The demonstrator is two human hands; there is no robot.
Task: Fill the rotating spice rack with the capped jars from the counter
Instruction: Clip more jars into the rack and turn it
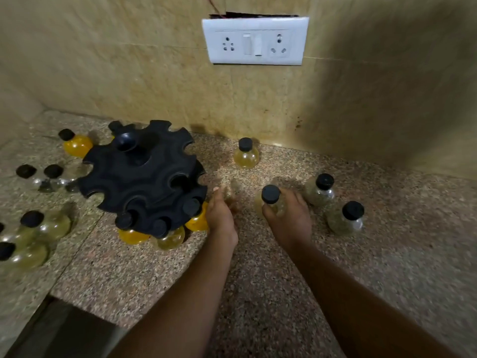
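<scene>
The black rotating spice rack (pixel 144 174) stands on the speckled counter, left of centre. Three capped jars hang in its near slots: an orange one (pixel 133 235), a pale one (pixel 171 237) and an orange one (pixel 197 219). My left hand (pixel 222 215) rests by the rack's right edge next to that last jar; its fingers are blurred. My right hand (pixel 286 215) is closed around a pale jar with a black cap (pixel 270 194) that stands on the counter. Loose capped jars stand at the right (pixel 320 191), (pixel 347 218) and near the wall (pixel 246 153).
More capped jars sit left of the rack: an orange one (pixel 76 143), clear ones (pixel 49 178) and pale ones (pixel 38 228). A tiled wall with a white socket panel (pixel 254 41) rises behind. The counter's edge (pixel 77 306) drops at the lower left.
</scene>
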